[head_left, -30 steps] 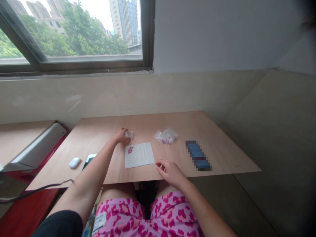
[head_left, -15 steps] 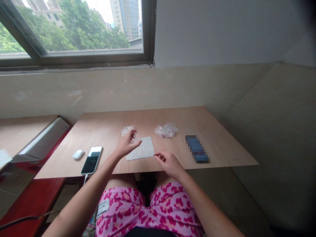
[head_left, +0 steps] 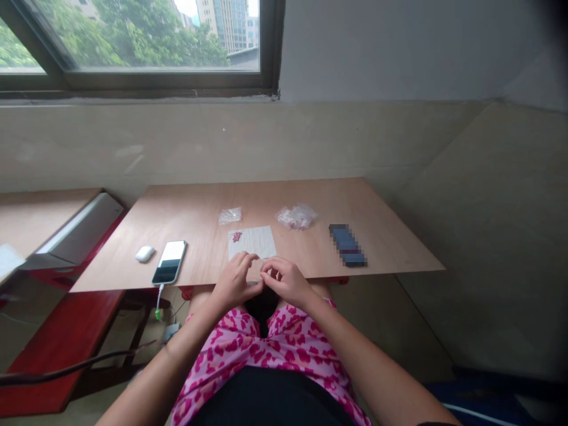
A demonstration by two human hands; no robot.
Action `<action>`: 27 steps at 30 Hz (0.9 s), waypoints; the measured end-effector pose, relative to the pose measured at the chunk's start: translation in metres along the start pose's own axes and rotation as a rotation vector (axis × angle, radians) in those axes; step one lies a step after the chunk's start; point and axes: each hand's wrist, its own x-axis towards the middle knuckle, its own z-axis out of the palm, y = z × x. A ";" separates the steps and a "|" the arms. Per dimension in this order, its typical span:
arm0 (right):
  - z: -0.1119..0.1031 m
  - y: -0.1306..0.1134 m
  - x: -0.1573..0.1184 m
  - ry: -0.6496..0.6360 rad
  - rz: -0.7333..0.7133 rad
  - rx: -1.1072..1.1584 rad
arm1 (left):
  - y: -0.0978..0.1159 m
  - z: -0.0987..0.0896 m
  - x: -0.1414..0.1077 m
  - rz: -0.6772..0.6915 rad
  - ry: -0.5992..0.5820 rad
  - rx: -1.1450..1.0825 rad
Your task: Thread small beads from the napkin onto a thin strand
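Plywood desk (head_left: pixel 381 236) beneath a window (head_left: pixel 151 35), left hand (head_left: pixel 233 283) and right hand (head_left: pixel 286 281), fingers (head_left: pixel 248 258) curled together, hold unclear

Daylight comes through the window (head_left: pixel 133 35) at upper left, the sky blown out white, while the room stays soft and dim. Shadows on the worktop (head_left: pixel 310 198) are faint; a pixelated block (head_left: pixel 347 245) sits right of centre, and the frame's edges bow and darken.

A single camera worn on the person's head looks forward and down from close above the left hand (head_left: pixel 235 281) and right hand (head_left: pixel 284 281), facing a light plywood table (head_left: pixel 390 236) and, far left, a dark-framed window (head_left: pixel 133 41).
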 end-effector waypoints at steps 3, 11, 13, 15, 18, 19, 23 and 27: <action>0.003 -0.001 0.001 0.024 0.036 0.072 | -0.002 -0.004 0.001 0.001 0.013 -0.014; 0.007 0.002 0.005 -0.129 0.032 0.048 | -0.014 -0.005 0.005 0.034 -0.109 -0.089; 0.009 0.001 0.005 -0.199 0.000 -0.019 | -0.016 -0.004 0.005 0.051 -0.147 -0.089; 0.011 0.000 0.003 -0.259 -0.027 -0.100 | -0.016 -0.002 0.005 0.063 -0.184 -0.076; 0.014 0.001 0.001 -0.314 -0.039 -0.228 | -0.015 0.000 0.004 0.067 -0.246 -0.060; 0.015 0.002 0.000 -0.330 -0.039 -0.262 | -0.015 0.001 0.004 0.066 -0.260 -0.058; 0.016 0.002 -0.002 -0.381 -0.060 -0.327 | -0.014 0.001 0.003 0.068 -0.303 -0.085; 0.018 0.001 -0.006 -0.416 -0.062 -0.412 | -0.011 0.004 0.000 0.063 -0.341 -0.150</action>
